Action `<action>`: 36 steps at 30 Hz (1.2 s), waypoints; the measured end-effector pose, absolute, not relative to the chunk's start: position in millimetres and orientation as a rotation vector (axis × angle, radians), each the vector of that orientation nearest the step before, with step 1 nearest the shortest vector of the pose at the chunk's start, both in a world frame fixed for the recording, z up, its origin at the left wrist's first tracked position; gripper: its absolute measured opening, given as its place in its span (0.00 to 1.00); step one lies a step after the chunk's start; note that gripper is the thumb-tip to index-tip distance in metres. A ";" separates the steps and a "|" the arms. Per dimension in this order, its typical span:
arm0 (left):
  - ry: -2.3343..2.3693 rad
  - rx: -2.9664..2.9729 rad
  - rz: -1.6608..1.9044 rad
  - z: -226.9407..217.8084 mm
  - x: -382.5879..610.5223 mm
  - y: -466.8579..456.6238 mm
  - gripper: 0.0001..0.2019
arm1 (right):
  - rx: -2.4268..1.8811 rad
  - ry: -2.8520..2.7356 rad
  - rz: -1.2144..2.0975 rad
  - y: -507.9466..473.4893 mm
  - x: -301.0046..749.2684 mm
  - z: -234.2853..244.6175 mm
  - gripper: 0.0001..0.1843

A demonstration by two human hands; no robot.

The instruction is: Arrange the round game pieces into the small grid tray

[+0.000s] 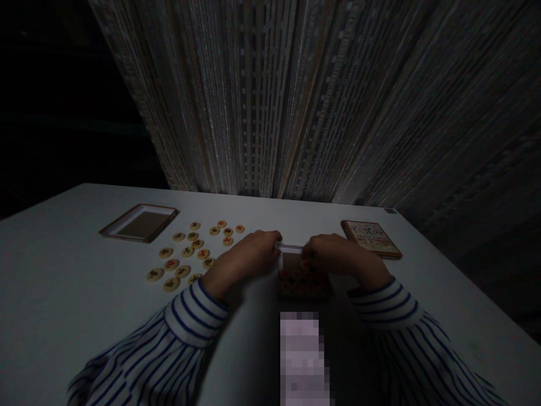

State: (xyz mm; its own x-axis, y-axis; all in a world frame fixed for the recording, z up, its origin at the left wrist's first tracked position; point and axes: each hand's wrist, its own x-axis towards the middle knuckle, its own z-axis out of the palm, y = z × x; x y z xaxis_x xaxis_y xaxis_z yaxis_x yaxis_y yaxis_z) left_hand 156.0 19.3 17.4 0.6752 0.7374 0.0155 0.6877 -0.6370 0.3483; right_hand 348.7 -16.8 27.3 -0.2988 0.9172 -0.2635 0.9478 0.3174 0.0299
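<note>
Left hand is curled at the far-left corner of the open box, right hand bunched over the far-right, a round piece right by its fingertips; can't tell if either's pinching. Loose pieces crowd left of the grip, printed panel off right, white tabletop stretching beyond to the far edge.

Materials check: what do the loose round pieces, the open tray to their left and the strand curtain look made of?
Loose round pieces: probably wood, perhaps plastic; pale tan discs with red and black characters.
Open tray: possibly cardboard; thin pale inner walls, brown floor, finish unclear in the dimness.
Strand curtain: likely textile; thin hanging strings, some flecked with pale bits.
</note>
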 end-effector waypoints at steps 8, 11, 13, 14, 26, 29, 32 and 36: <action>1.132 2.591 0.228 13.2 154.7 21.2 0.16 | 1.714 2.304 -0.123 -17.6 350.6 27.1 0.15; 1.133 2.600 0.225 14.0 154.7 20.9 0.15 | 1.729 2.286 -0.131 -18.5 349.3 27.0 0.14; 1.124 2.604 0.216 14.6 154.6 20.9 0.15 | 1.725 2.275 -0.131 -18.9 348.6 27.2 0.14; 1.122 2.606 0.210 14.9 154.6 21.0 0.15 | 1.723 2.269 -0.131 -19.0 348.4 27.4 0.14; 1.172 2.615 0.185 16.2 154.9 20.3 0.16 | 1.704 2.300 -0.132 -17.9 348.6 26.7 0.15; 1.150 2.619 0.186 15.3 154.8 21.3 0.16 | 1.693 2.312 -0.131 -17.7 347.5 26.5 0.16; 1.133 2.615 0.207 15.3 154.8 21.7 0.16 | 1.700 2.303 -0.124 -18.5 346.5 26.3 0.16; 1.148 2.617 0.207 16.5 154.4 21.0 0.15 | 1.703 2.313 -0.096 -18.8 347.1 26.4 0.16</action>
State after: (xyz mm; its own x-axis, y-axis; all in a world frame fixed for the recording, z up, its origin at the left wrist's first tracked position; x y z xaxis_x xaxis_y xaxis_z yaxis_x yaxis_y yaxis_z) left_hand 154.4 21.0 16.5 0.6747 0.7378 0.0199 0.6985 -0.6470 0.3057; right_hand 347.1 -18.8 26.4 -0.2745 0.9280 -0.2520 0.9457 0.3080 0.1041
